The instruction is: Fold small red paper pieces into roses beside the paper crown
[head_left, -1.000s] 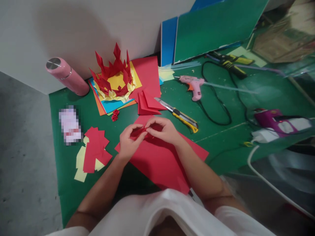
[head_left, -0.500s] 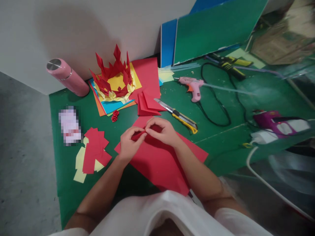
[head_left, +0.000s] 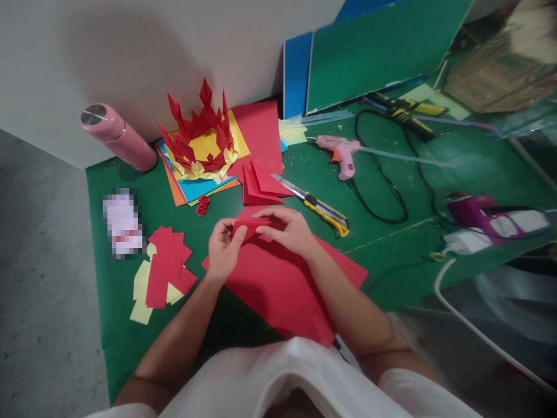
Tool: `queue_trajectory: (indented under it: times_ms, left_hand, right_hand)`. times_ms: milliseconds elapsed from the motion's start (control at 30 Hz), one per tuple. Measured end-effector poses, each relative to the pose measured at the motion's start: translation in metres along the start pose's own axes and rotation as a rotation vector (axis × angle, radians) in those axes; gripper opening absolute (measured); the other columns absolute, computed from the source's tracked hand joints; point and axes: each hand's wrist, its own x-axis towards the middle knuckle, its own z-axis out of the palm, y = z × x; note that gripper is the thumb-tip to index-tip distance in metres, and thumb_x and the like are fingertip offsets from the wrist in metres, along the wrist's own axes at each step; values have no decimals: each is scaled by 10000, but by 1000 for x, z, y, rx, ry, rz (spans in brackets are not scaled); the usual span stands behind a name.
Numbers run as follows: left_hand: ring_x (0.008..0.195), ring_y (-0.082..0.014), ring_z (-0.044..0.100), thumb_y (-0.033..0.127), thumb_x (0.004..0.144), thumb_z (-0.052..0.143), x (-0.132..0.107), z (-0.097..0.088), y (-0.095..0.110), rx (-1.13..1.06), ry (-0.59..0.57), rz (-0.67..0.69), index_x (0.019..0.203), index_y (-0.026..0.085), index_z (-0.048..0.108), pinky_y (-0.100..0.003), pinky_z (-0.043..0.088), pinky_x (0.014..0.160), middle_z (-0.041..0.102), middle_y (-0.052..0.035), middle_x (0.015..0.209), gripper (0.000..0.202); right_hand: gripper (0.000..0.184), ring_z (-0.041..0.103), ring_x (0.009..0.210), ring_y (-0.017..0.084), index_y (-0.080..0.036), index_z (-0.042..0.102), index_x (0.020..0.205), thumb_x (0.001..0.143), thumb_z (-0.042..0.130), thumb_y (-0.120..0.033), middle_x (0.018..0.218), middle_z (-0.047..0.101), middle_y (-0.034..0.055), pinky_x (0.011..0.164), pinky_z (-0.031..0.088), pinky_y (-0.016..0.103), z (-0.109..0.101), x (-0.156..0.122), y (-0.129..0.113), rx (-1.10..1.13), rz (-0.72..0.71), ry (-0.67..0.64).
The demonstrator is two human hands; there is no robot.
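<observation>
Between my hands is a small folded piece of red paper [head_left: 247, 227], held above a large red sheet [head_left: 282, 290]. My left hand [head_left: 224, 247] pinches its left side, thumb in front. My right hand [head_left: 287, 231] has thumb and fingers closed on its right end. Folded red papers [head_left: 263, 184] lie just beyond my hands, beside a yellow utility knife [head_left: 319, 206] with its blade out. A small red paper rose [head_left: 202, 205] rests to the left. Behind it stands a red and yellow paper crown [head_left: 198, 165] on stacked coloured sheets.
A pink glue gun [head_left: 342, 152] with a cord lies at the back right. At the left are a pink bottle [head_left: 124, 142], a blurred-out object [head_left: 123, 223] and red and yellow paper strips [head_left: 163, 270]. A purple device [head_left: 487, 217] sits at the right on the green table [head_left: 117, 360].
My hands have moved slightly apart, the left one shifting left. The folded red paper now shows a broad flat face where it was mostly hidden between my fingertips.
</observation>
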Motion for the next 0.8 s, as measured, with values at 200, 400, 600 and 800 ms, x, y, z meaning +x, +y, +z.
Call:
queue_trajectory:
  times_ms: [200,400,600,800]
  left_hand:
    - [656,-94,601,470,727,750,-1,0,-2,23,-40,-3,892,200,601,-198,504,594,627,2,779,350]
    - [722,-114,631,444,767,718,-3,-1,-3,131,-40,82,965,208,617,-216,522,611,654,-37,905,324]
    - [856,-151,666,443,769,712,-3,2,-3,150,-53,104,931,206,618,-254,549,728,663,-51,941,301]
    - [753,-117,634,417,726,755,1,1,-2,22,-61,22,804,192,596,-235,532,707,628,-14,807,286]
  right_hand:
    - [238,657,672,146,-210,720,906,764,747,-398,897,732,43,593,551,272,1,0,3,121,105,56]
    - [318,588,570,104,-216,695,1026,777,742,-407,793,679,11,533,503,234,3,0,7,197,117,36]
    - [294,525,525,68,-211,646,978,766,758,-382,776,598,-24,511,463,216,5,1,5,259,62,53]
    - [371,543,582,89,-197,624,939,747,755,-486,817,601,7,555,486,237,6,0,2,237,31,13]
